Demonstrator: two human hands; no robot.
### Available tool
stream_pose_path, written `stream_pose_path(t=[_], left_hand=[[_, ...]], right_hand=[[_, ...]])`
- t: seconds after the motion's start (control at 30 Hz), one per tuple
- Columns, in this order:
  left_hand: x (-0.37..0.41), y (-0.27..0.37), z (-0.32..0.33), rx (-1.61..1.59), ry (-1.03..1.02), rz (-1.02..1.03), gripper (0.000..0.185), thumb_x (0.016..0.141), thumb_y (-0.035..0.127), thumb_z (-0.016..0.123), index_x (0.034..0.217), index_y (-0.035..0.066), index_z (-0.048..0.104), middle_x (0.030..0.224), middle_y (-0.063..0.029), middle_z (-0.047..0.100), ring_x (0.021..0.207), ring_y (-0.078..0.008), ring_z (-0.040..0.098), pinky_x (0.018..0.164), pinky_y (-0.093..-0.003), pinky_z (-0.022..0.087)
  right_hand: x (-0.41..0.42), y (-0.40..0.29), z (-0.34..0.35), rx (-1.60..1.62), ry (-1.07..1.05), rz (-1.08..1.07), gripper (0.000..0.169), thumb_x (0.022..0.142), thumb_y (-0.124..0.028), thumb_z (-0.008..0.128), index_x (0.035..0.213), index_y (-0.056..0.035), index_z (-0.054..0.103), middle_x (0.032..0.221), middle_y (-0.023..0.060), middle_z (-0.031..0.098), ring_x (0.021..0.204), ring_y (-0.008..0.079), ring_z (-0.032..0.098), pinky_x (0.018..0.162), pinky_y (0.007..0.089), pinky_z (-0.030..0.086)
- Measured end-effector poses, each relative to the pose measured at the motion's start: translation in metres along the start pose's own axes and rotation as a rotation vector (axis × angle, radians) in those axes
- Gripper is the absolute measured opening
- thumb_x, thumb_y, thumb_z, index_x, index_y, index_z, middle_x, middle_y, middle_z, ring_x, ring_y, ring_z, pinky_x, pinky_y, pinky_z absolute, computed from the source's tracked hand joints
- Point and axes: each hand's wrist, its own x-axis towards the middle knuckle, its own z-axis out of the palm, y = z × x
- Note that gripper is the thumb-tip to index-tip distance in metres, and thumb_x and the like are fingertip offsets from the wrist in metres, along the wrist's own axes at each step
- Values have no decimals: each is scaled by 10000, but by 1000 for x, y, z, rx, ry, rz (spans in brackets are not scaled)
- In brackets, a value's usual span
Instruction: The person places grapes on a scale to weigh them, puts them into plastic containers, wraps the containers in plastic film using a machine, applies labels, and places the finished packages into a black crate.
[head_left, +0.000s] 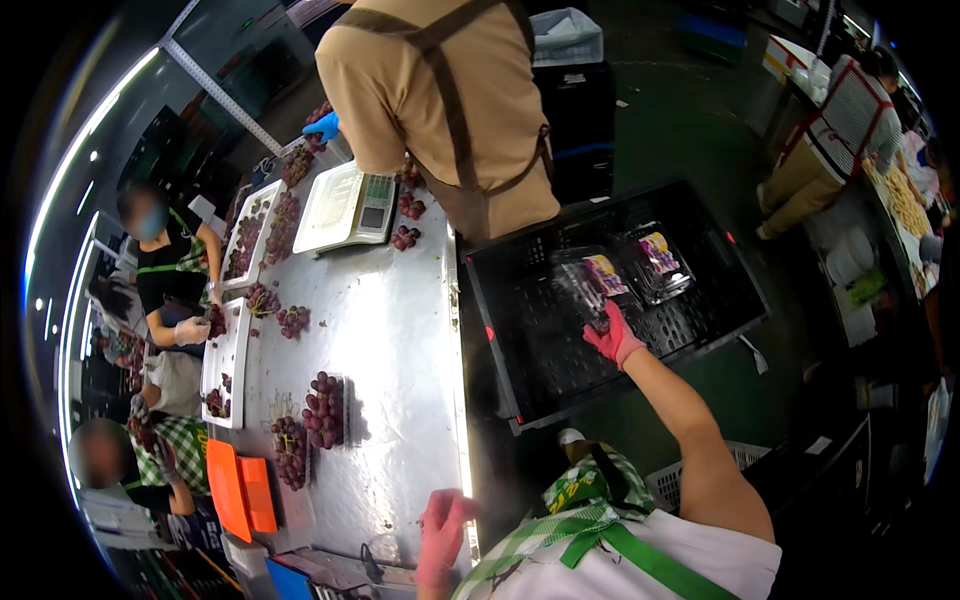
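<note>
My right hand (616, 337), in a pink glove, reaches down into a black plastic crate (540, 390). Its fingers are on the near end of a clear plastic box (598, 279) with a purple and yellow label, blurred by motion. A second clear box (658, 261) with a similar label lies beside it in the crate. My left hand (442, 531), also pink-gloved and blurred, is at the near edge of the metal table (390, 360). I see nothing in it, but its fingers are unclear. Two bunches of red grapes (324, 412) (289, 451) sit in clear trays on the table.
A white digital scale (337, 206) stands farther up the table, beside a person in a brown-strapped apron (450, 97). White trays (225, 367) with grapes line the far side, where two people (180, 262) handle grapes. An orange scale (240, 487) is at lower left.
</note>
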Motion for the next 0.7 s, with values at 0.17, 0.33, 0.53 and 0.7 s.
stream_pose_path(t=[0.17, 0.33, 0.53, 0.7], left_hand=[[-14, -21, -14, -95, 145, -147, 225, 913, 186, 523, 987, -26, 511, 841, -113, 614, 755, -174, 606, 737, -306, 506], [-34, -37, -21, -89, 179, -238, 267, 905, 222, 537, 1048, -3, 529, 878, -81, 615, 817, -143, 586, 764, -284, 477], [-58, -64, -41, 37, 216, -202, 438, 898, 375, 518, 1181, 40, 498, 942, -115, 616, 869, -193, 583, 815, -320, 449], [-102, -83, -65, -64, 291, -122, 456, 901, 376, 517, 1209, 42, 477, 995, -115, 606, 894, -173, 566, 803, -306, 449]], right_hand=[[71, 15, -15, 32, 194, -236, 571, 771, -422, 681, 1216, -153, 445, 1207, 112, 441, 1056, 270, 453, 837, 403, 490], [88, 24, -39, -191, 88, -176, 696, 817, -530, 547, 1391, -252, 268, 1427, 90, 267, 1199, 311, 382, 934, 427, 414], [66, 2, -49, -1326, 21, -587, 592, 823, -440, 560, 1296, -121, 401, 1271, 20, 452, 1095, 242, 451, 857, 373, 398], [-1, 19, 36, -637, 47, -662, 230, 850, -334, 612, 843, -112, 553, 664, -55, 417, 609, 45, 399, 492, 252, 285]])
